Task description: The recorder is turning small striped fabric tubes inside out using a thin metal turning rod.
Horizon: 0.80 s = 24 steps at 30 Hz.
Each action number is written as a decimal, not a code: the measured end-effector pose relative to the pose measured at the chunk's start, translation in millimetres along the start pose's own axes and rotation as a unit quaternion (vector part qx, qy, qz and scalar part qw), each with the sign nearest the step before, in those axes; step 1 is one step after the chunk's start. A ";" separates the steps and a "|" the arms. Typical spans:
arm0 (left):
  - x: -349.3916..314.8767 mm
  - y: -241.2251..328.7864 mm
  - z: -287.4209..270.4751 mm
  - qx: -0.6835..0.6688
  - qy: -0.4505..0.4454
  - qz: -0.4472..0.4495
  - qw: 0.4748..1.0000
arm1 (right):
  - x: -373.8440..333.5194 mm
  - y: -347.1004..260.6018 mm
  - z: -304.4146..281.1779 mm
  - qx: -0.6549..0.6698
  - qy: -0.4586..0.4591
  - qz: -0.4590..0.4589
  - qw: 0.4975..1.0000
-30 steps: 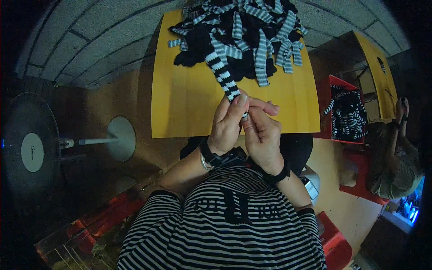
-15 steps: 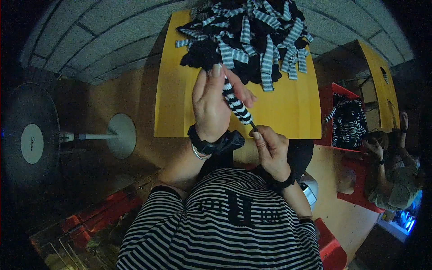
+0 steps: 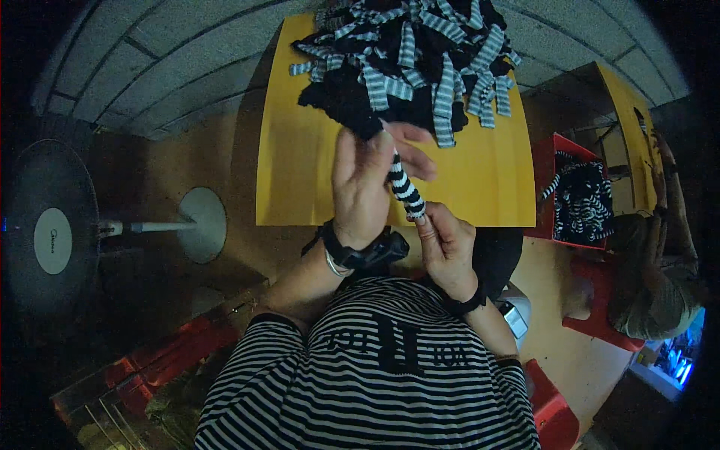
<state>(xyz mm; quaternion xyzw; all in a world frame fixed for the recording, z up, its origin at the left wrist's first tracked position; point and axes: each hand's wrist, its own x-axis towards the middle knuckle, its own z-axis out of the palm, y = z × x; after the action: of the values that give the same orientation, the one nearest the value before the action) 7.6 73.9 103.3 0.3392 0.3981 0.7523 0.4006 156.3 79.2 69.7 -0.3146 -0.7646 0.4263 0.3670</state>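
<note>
A slim black-and-white striped knitted tube (image 3: 406, 186) slants above the near part of the yellow table. Its lower end is pinched between the thumb and fingers of my right hand (image 3: 448, 247). At the upper end, my left hand (image 3: 361, 184) has the tube between its thumb and fingers; those fingers are smeared by motion, so their exact grip is hard to see. Just beyond the left fingertips lies the edge of a heap of black fluffy pieces (image 3: 339, 105) with grey striped knitted strips (image 3: 444, 97).
The yellow table (image 3: 300, 184) carries the heap at its far side. To the right stands a red box (image 3: 556, 217) full of striped knitted pieces, with another person (image 3: 664, 292) near it. A floor fan (image 3: 54, 232) stands at left. Red stools (image 3: 551, 405) are nearby.
My right hand has slid up to the tube's lower end, covering the thin dark rod that showed there. My left hand has shifted slightly nearer and right. The other person's arms have moved.
</note>
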 end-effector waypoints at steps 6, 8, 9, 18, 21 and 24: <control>10.6 12.9 -17.1 -0.021 0.000 0.009 1.000 | -7.3 10.5 -6.6 -0.044 -0.010 -0.030 0.999; 10.5 12.3 -17.4 -0.053 -0.006 0.001 0.999 | -7.6 14.9 -13.7 -0.059 -0.013 -0.045 0.997; 9.7 11.7 -17.8 -0.085 -0.011 -0.006 0.996 | -7.2 17.0 -18.3 -0.061 -0.024 -0.040 0.997; 13.4 2.8 -12.7 -0.093 -0.097 0.007 0.991 | 7.8 9.6 -39.1 -0.055 -0.067 -0.044 0.995; 4.0 -0.3 -3.1 -0.083 -0.103 -0.014 0.991 | 12.4 -1.8 -25.6 -0.044 -0.048 -0.058 0.996; 8.2 6.1 -5.2 -0.070 -0.101 -0.015 0.992 | 12.9 -12.1 -10.9 0.005 -0.032 -0.029 0.999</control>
<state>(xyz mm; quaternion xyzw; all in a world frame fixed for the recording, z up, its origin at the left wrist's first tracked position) -2.4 77.1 107.8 0.3786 0.3069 0.7341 0.4728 156.4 88.7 88.1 -0.2768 -0.7826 0.4294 0.3558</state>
